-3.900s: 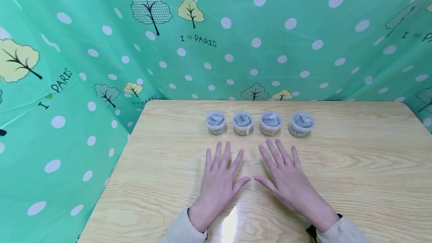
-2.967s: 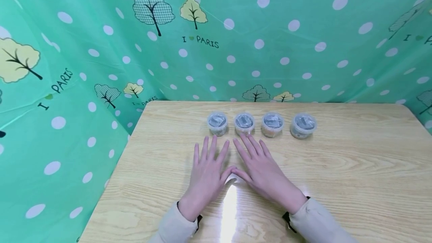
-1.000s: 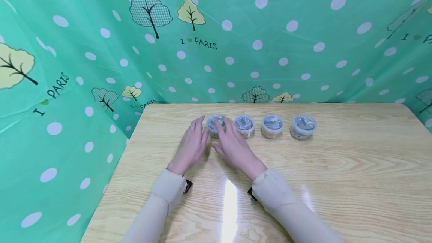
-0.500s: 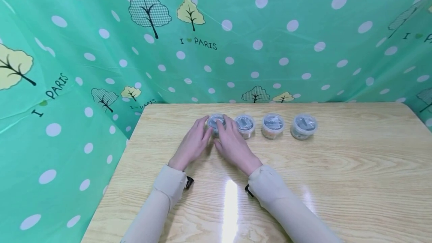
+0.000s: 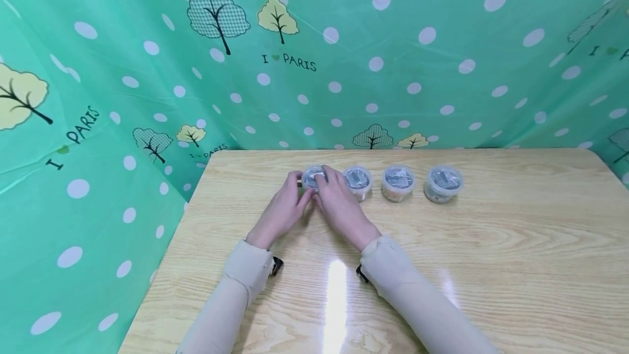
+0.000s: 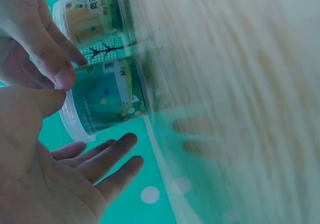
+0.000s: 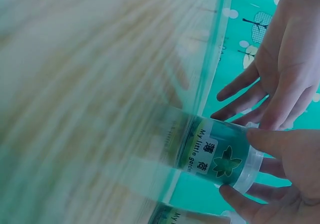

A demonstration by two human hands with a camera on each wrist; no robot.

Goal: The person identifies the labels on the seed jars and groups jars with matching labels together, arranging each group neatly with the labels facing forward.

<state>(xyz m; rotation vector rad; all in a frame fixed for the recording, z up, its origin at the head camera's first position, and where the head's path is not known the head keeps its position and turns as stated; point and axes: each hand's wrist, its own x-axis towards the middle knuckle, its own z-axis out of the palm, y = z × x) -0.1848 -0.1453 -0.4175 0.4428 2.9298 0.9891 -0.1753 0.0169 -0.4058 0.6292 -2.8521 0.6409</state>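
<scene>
Leftmost in a row of clear plastic tubs is one (image 5: 310, 175) with a green label reading "My little garden" and a leaf picture. It stands upright on the table, a dark packet showing through its lid. My left hand (image 5: 284, 209) grips the translucent lid (image 6: 75, 114) at the rim from the left, thumb and index finger at its edge, the other fingers spread. From the right, my right hand (image 5: 340, 204) grips the same rim between thumb and fingers, as the right wrist view shows. The fingers cover part of the lid.
To the right stand three similar tubs: one (image 5: 357, 179) close beside my right hand, another (image 5: 398, 180), and the last (image 5: 443, 182). The wooden table (image 5: 516, 250) backs onto a green dotted curtain (image 5: 432, 59).
Both hands, earlier spread flat over the table in front of the row, have moved forward and left to the leftmost tub. Their fingers have since closed in on its lid.
</scene>
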